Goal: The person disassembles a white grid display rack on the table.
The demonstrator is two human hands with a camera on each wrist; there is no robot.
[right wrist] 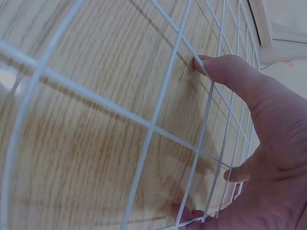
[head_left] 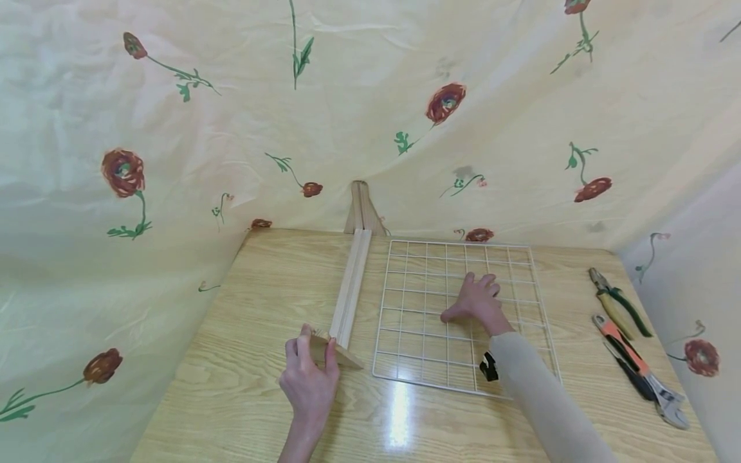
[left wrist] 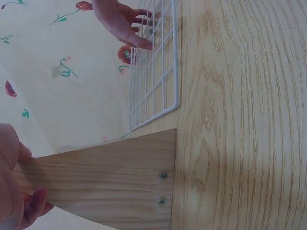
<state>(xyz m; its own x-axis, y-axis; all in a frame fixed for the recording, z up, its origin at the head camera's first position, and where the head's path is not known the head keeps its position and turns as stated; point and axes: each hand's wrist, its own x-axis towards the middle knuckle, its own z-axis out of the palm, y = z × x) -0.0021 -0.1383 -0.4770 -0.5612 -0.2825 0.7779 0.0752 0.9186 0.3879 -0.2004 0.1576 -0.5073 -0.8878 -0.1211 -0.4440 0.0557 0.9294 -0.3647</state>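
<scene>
My left hand (head_left: 309,389) pinches the upper part of the near wooden end panel (left wrist: 110,179) between thumb and fingers. Two screw heads (left wrist: 162,176) show low on that panel, which stands upright on the table. A grooved wooden slat (head_left: 352,289) runs from it to a matching far end panel (head_left: 363,211) by the back wall. Right of this stand lies a white wire grid (head_left: 382,308). Over its middle is my right hand (head_left: 476,302), fingers spread, with thumb and fingertips at the gaps between the wires (right wrist: 151,127).
On the right side of the wood-grain table (head_left: 231,366) lie pliers with yellow-green handles (head_left: 616,308), an adjustable wrench with an orange handle (head_left: 637,360) and a dark-handled tool (head_left: 633,379). Flowered cloth (head_left: 220,128) hangs behind and at both sides.
</scene>
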